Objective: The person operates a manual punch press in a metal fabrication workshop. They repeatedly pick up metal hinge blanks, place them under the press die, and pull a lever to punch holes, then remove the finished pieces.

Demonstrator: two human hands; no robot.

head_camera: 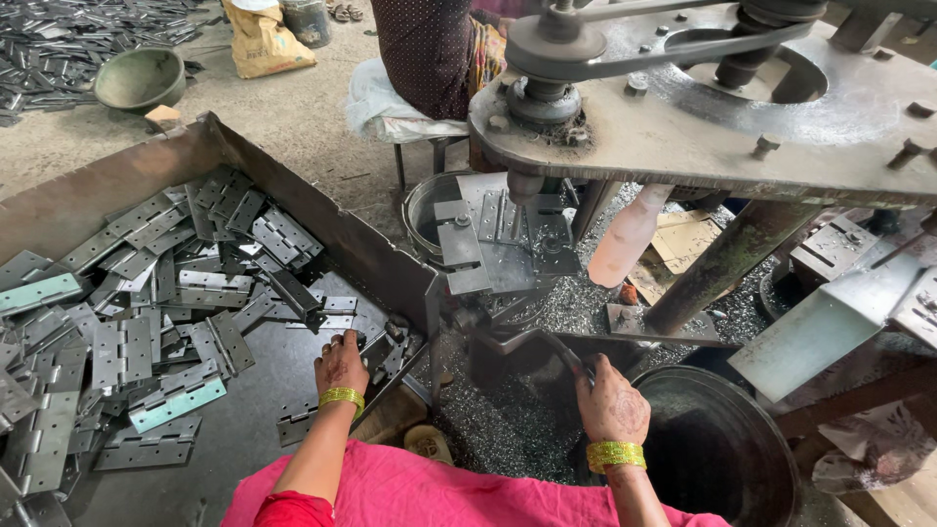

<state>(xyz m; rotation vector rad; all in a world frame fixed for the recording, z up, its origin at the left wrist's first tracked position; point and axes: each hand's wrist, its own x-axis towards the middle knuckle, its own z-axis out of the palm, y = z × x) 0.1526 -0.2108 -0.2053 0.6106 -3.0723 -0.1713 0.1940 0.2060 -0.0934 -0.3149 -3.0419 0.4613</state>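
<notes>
My left hand (341, 363) rests palm down on the floor of the metal tray (244, 156), fingers curled loosely over the sheet metal at the near right corner; whether it pinches a hinge underneath I cannot tell. A gold bangle (342, 396) sits on that wrist. Just beside my fingers lie a few loose steel hinges, and further left the heap of hinges (146, 303) fills most of the tray, folded and open leaves lying over one another at all angles. Two of them have a pale green tint (178, 404).

My right hand (610, 400) is closed around the dark lever handle (547, 344) low on the machine, knuckles up, with a beaded gold bangle (615, 455) at the wrist. Right of this hand stands a round black drum (722, 459). Metal swarf (508, 420) covers the ground between my hands.

Above the lever, the drill spindle (524, 185) hangs over a jig plate (498, 239) with a hinge leaf clamped on it. Over that spreads the heavy machine top (703, 137) with its pulley and belt (556, 44). A pale plastic bottle (628, 234) leans beneath it.

Beyond the machine another person sits on a stool (390, 107), back turned. On the far floor sit a green bowl (140, 78) and a yellow sack (262, 39).
</notes>
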